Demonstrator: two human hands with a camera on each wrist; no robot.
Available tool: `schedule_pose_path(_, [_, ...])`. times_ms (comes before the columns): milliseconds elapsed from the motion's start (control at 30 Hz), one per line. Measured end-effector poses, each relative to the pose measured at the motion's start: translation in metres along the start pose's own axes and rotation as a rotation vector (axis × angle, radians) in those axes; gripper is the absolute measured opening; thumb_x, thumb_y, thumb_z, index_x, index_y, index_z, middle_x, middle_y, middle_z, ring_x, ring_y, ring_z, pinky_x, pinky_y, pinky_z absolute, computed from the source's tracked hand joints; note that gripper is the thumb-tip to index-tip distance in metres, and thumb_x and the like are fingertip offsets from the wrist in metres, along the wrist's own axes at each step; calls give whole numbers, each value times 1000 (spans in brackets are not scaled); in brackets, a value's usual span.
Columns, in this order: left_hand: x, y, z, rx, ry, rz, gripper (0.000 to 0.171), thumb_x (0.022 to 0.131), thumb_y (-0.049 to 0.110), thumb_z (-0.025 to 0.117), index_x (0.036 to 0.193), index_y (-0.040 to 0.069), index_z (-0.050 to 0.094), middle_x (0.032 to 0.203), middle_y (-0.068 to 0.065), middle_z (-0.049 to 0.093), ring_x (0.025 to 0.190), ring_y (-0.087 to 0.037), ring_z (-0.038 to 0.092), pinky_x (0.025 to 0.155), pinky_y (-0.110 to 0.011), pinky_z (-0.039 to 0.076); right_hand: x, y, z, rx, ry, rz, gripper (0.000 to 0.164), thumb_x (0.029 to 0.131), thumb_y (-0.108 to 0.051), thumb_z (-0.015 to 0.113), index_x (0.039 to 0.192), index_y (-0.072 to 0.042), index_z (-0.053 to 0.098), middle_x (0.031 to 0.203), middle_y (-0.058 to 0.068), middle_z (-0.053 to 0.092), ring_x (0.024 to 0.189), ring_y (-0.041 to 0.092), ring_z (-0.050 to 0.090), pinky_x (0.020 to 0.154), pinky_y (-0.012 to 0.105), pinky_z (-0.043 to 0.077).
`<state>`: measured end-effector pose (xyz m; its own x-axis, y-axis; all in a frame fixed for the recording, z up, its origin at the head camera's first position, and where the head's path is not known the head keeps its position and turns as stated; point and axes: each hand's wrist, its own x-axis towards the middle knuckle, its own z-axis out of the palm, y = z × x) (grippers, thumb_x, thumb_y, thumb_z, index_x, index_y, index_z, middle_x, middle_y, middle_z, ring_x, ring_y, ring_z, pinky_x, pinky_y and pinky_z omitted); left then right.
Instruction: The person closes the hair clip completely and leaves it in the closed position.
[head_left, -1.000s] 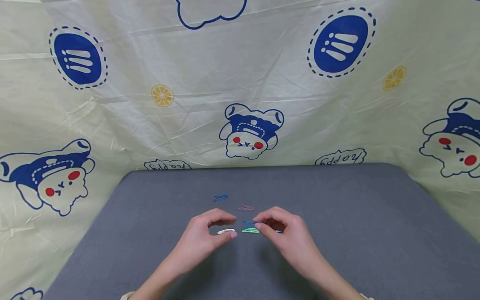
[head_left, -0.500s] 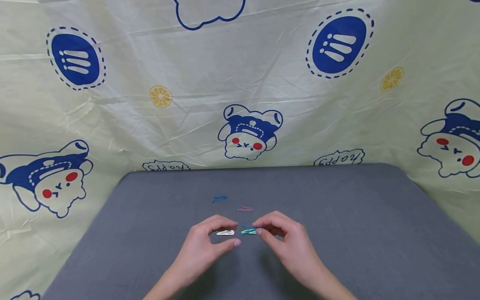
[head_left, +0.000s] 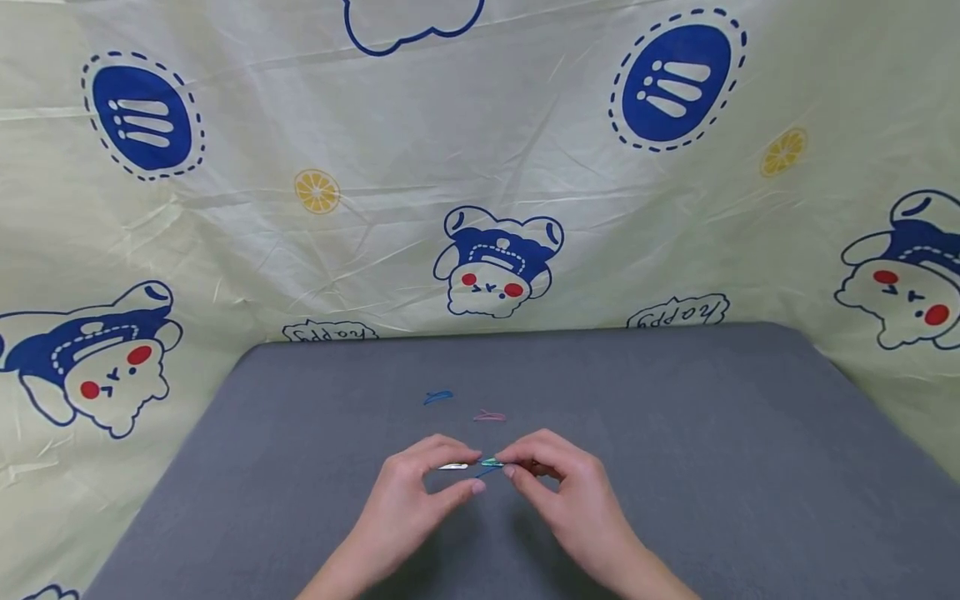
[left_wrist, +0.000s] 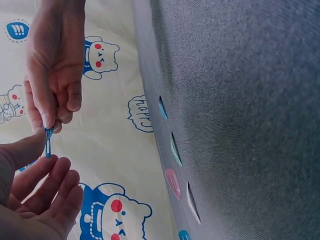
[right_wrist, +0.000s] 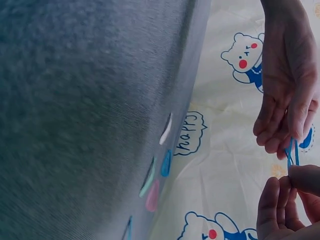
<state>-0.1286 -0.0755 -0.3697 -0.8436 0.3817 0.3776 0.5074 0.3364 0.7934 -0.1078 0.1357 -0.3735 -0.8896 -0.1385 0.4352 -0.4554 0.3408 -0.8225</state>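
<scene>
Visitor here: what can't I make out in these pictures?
Head view: part of the green clip, hidden behind the right hand; part of the white clip, behind the left hand.
Left wrist view: one end of a blue clip, cut off by the bottom edge.
Head view: whether the left hand touches the held clip; too small to tell.

Hands (head_left: 412,483) (head_left: 566,483) closer together; blue clip (left_wrist: 48,140) now near left fingertips (head_left: 477,486).

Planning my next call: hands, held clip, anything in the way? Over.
Right hand pinches blue clip. Left hand at its free end, contact unclear. White clip and green clip on table; nothing visibly blocking.
</scene>
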Motion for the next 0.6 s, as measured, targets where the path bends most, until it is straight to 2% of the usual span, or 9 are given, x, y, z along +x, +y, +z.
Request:
schedule_pose_path(133, [0,-2,1,0,23,-5,21,83,16,80,103,20,76,100,14,69,97,-7,64,89,-36,51,-1,3,3,25,-12,86,17,89,-10,73,99,-23,75,95,-11,67,84,11,65,78,31,54])
schedule_pose_path(333, [1,-7,3,-44,45,-51,19,83,16,80,98,27,77,95,16,69,94,-7,64,88,-39,50,-1,9,6,74,-35,216,16,89,-14,74,97,-27,75,96,-7,69,85,14,66,78,33,54])
schedule_pose_path(467, [1,-10,3,-60,70,-58,19,83,12,80,93,28,77,90,16,69,89,-8,65,85,-38,51,-1,13,8,132,-36,238,14,87,-15,76,96,-26,76,97,1,71,85,17,65,77,33,55])
schedule_pose_path(600, [1,-13,4,-35,100,-6,16,84,8,79,89,23,78,87,11,70,84,-8,65,80,-35,53,-2,14,10,178,-45,222,13,86,-15,77,97,-23,77,96,5,71,84,19,65,76,31,55])
